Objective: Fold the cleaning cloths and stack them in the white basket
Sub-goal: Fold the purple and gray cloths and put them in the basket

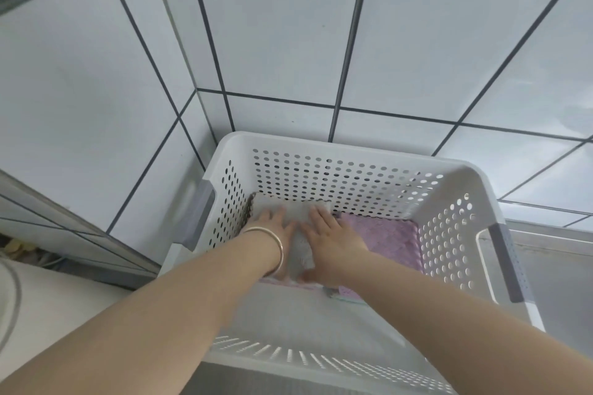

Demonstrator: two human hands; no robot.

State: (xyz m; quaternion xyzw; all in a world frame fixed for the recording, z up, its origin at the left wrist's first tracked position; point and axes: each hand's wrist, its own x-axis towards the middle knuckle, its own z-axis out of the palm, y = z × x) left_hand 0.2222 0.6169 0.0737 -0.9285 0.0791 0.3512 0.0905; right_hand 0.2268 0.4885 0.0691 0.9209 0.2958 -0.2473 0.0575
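Note:
The white perforated basket (353,151) stands against a tiled corner. Both my arms reach down into it. My left hand (272,224), with a silver bangle on the wrist, and my right hand (330,234) lie flat with straight fingers on a folded grey cloth (300,250) at the left of the basket floor. A folded pink cloth (391,240) lies beside it on the right, partly under my right hand. A thin pink and green edge (346,297) of other cloth shows below my right wrist.
White wall tiles with dark grout (288,42) rise behind and to the left. The basket has grey handles (202,215) on both sides. A metal surface (558,266) lies to the right, and a white appliance top (48,298) to the lower left.

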